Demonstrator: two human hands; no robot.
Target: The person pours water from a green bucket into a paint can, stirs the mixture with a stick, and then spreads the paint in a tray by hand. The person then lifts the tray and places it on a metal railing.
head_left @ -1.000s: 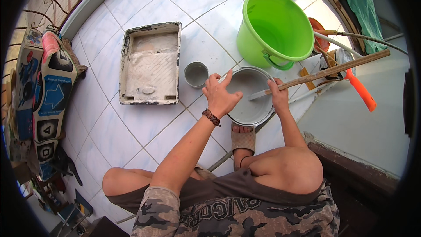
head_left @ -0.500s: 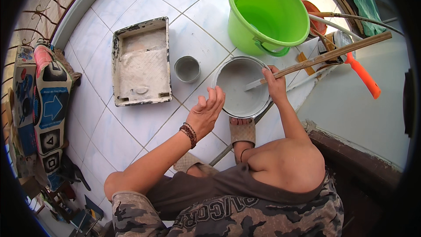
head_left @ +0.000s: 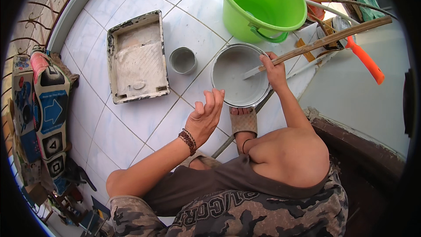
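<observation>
A round metal can point(head_left: 240, 104) of grey paint stands on the tiled floor in front of me. My right hand point(head_left: 273, 71) grips a long wooden stick point(head_left: 326, 44) at the can's right rim. The stick's grey-coated lower end reaches into the can over the paint, and its bare end slants up to the right. Just off the can's lower left rim, my left hand point(head_left: 206, 116) hangs with loosely bent fingers, holding nothing. Left of the can sits a small grey cup point(head_left: 183, 60), and beyond that lies a paint-stained roller tray point(head_left: 138, 61).
A lime green bucket point(head_left: 265, 13) stands behind the can. Right of it are an orange-handled tool point(head_left: 366, 63), a paint tin and several poles. My sandalled foot point(head_left: 243, 120) is close to the can's near side. Printed boxes or bags point(head_left: 51, 109) line the left side.
My left hand has drawn slightly away from the can's rim. The right hand still holds the stick in the can, with only a small shift. The whole view has tilted a little.
</observation>
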